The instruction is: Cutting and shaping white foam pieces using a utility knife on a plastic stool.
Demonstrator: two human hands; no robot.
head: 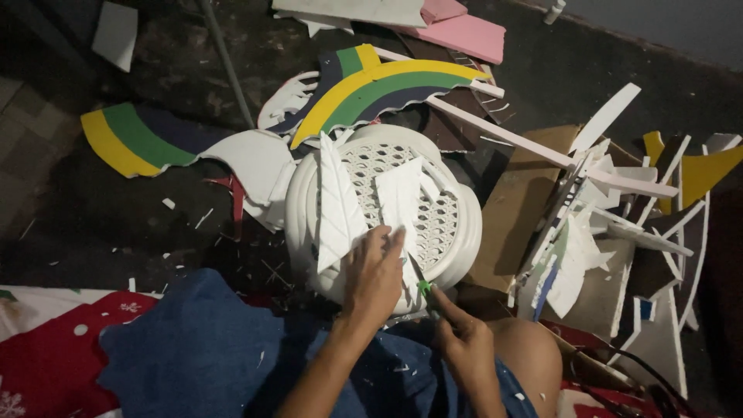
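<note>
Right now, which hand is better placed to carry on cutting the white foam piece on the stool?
Right hand: it grips the green cutter at the foam piece; the left hand presses it flat.

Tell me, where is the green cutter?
In the head view, the green cutter is in the right hand, just right of the left hand, at the white stool's near edge.

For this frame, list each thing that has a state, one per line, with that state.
Left hand: pressed flat on the white foam piece.
Right hand: gripping a green-handled cutter.
Green-handled cutter: tip at the foam's edge.
White foam piece: flat on the stool.
White foam leaf: lying loose on the stool.
White plastic stool: upright, used as a work surface.
</note>
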